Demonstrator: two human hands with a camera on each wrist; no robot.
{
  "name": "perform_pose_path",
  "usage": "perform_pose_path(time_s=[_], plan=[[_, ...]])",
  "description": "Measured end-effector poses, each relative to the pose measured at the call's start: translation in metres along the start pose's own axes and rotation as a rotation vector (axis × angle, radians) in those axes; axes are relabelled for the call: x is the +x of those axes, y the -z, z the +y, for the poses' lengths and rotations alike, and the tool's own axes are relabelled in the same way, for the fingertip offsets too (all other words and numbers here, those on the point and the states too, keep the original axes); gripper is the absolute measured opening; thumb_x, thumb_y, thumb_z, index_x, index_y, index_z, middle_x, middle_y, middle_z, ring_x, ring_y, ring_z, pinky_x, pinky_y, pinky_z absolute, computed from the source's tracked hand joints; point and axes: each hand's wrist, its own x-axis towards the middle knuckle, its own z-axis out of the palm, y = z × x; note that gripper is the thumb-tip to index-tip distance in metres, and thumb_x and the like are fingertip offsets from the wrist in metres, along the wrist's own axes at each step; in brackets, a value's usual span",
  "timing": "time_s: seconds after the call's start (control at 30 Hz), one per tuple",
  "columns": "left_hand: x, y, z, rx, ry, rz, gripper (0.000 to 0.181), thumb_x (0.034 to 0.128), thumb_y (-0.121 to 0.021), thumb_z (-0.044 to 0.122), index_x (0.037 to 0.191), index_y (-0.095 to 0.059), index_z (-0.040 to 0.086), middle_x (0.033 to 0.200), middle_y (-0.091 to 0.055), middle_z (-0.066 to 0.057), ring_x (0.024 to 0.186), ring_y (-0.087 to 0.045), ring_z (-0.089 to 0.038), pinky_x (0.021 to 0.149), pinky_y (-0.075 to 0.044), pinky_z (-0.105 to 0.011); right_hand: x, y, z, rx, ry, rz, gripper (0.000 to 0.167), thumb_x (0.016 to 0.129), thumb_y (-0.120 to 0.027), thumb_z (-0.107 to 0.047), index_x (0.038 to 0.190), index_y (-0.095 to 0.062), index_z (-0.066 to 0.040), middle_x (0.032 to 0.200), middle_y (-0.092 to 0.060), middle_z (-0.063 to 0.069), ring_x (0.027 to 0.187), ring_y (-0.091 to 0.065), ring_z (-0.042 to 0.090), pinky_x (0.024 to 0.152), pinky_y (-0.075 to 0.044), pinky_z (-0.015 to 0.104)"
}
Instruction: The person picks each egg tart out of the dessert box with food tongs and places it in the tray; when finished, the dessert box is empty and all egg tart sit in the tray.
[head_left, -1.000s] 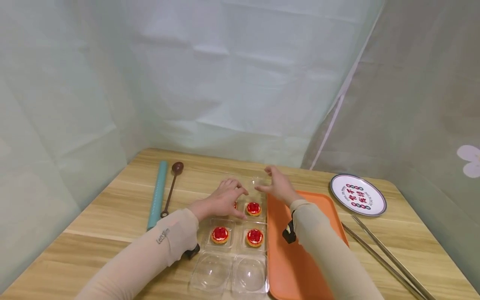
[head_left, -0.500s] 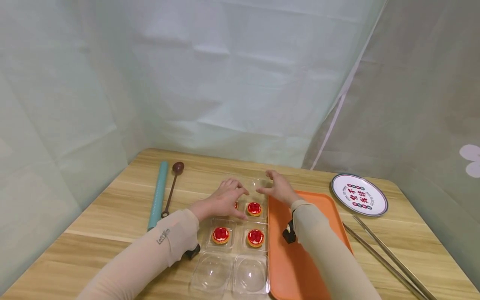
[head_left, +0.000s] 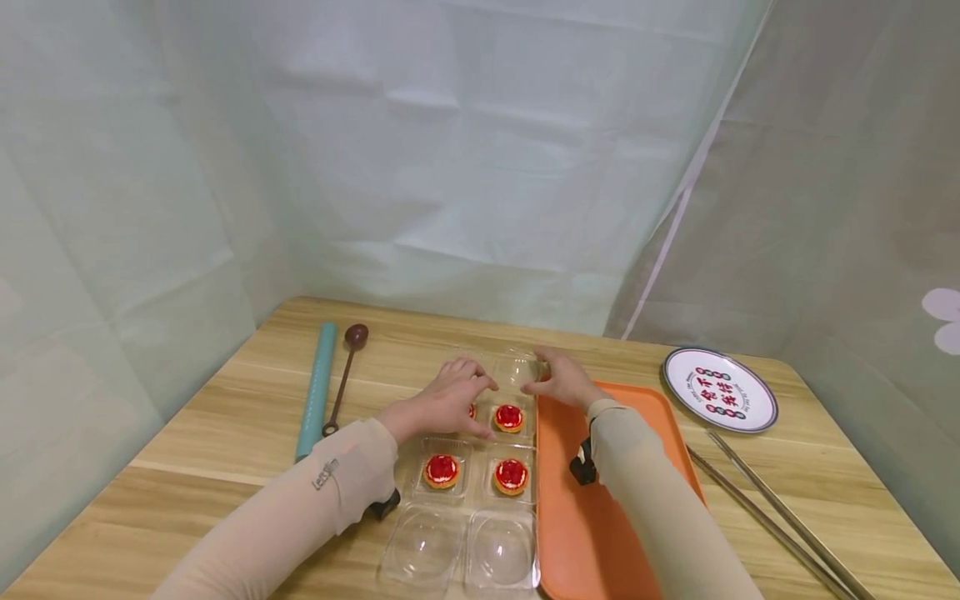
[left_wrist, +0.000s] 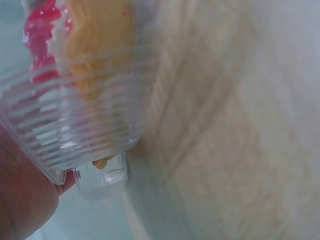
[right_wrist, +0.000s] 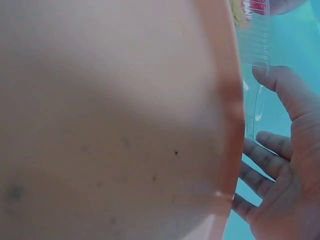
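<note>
Clear plastic boxes [head_left: 522, 482] with red-topped tarts [head_left: 512, 477] stand in two columns. My left hand [head_left: 442, 400] lies over the back left box, its curved thumb and forefinger spanning the left side of the back right box, which holds a tart [head_left: 508, 418]. Another tart [head_left: 472, 411] is mostly hidden under that hand. At the back, my right hand [head_left: 564, 379] touches the right edge of a clear lid [head_left: 517, 371]. In the right wrist view, its thumb [right_wrist: 287, 87] meets the plastic edge and its other fingers [right_wrist: 265, 159] are loosely spread.
An orange tray [head_left: 600, 525] lies under the right forearm, right beside the boxes. A patterned plate [head_left: 720, 390] and metal tongs [head_left: 772, 508] are farther right. Left of the boxes lie a teal cylinder [head_left: 317, 387] and a brown long-handled spoon [head_left: 348, 358]. Empty lids [head_left: 501, 550] lie in front.
My right hand has lowered slightly and shifted right, and the back right lid now lies flatter and shows more fully. The left hand stays in place.
</note>
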Motion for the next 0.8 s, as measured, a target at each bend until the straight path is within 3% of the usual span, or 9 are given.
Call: perform_pose_path(time_s=[0.33,0.8], plan=[[0.0002,-0.0012,-0.0017,0.004,-0.003,-0.003,0.073,0.0692,-0.081,0.051,0.126,-0.059,0.011,0.124,-0.05,-0.008,0.122,-0.04,-0.025,0.108,-0.033,-0.043,0.001,0.0005,0.0009,0.059,0.001,-0.051,0.076,0.083,-0.073,-0.028,0.144,-0.038,0.003,0.142,-0.049,0.022,0.112,-0.057,0.03,0.105,-0.044,0.048],[-0.0045,0.0041,-0.0022,0.015,0.015,-0.012,0.075,0.0693,-0.079,0.056,0.129,-0.057,0.015,0.13,-0.049,-0.007,0.128,-0.038,-0.026,0.113,-0.029,-0.045,-0.0027,0.0049,0.0001,0.055,0.012,-0.04,0.077,0.084,-0.072,-0.031,0.144,-0.037,0.003,0.145,-0.045,0.023,0.131,-0.046,0.039,0.111,-0.037,0.052]])
